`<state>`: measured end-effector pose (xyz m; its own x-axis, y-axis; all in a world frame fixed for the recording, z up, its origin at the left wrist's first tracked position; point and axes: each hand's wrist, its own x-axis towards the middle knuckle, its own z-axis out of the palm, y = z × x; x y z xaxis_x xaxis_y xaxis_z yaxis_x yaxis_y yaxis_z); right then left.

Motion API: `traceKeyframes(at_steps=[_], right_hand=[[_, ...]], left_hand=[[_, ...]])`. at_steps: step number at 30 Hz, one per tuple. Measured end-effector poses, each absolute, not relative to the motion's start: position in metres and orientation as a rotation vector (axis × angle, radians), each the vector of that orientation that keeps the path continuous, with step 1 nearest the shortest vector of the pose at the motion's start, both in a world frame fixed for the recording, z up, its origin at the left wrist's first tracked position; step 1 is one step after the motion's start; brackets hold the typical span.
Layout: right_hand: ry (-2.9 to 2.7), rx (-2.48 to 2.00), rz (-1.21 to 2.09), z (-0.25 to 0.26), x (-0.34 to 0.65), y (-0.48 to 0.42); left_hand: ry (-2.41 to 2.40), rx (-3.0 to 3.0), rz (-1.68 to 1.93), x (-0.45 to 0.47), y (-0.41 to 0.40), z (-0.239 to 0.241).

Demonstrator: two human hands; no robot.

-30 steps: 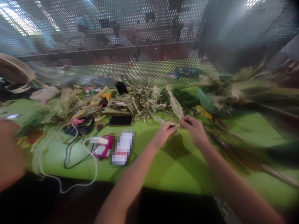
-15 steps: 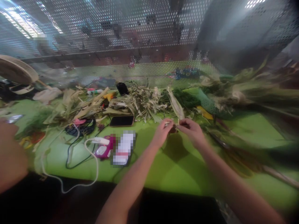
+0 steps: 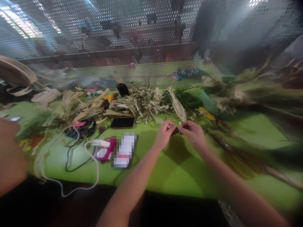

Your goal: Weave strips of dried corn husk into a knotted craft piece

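Observation:
My left hand [image 3: 164, 135] and my right hand [image 3: 193, 132] meet over the green table [image 3: 180, 170], fingers pinched together. Between them they hold the lower end of a pale dried husk strip [image 3: 177, 107] that rises away toward the back. The strip's tip leans over a heap of dried husks and leaves [image 3: 142, 102]. What the fingertips grip is small and blurred.
A dark phone [image 3: 122, 122] lies left of my hands, with a pink device [image 3: 104, 152], a white cable [image 3: 92, 164] and black cords [image 3: 80, 130] further left. More husks and green stems [image 3: 236, 91] pile at right. Another person's arm [image 3: 10, 157] shows at far left. A perforated metal screen [image 3: 151, 41] backs the table.
My hands have drawn closer together and shifted slightly up and back along the husk strip. The view has barely moved.

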<state>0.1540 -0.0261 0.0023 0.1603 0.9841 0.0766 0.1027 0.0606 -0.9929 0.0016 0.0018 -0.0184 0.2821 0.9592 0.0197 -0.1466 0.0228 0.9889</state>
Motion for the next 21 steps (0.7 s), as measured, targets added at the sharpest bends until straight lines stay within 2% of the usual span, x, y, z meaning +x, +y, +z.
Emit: traceKeyframes(at_steps=[10, 21], right_hand=[[-1.163, -1.279, 0.965, 0.006, 0.158, -0.027], [-1.332, -1.304, 1.009, 0.006, 0.168, -0.020]], left_hand=[[0.901, 1.077, 1.026, 0.003, 0.004, -0.019], [0.990, 1.730, 0.887, -0.010, 0.005, -0.002]])
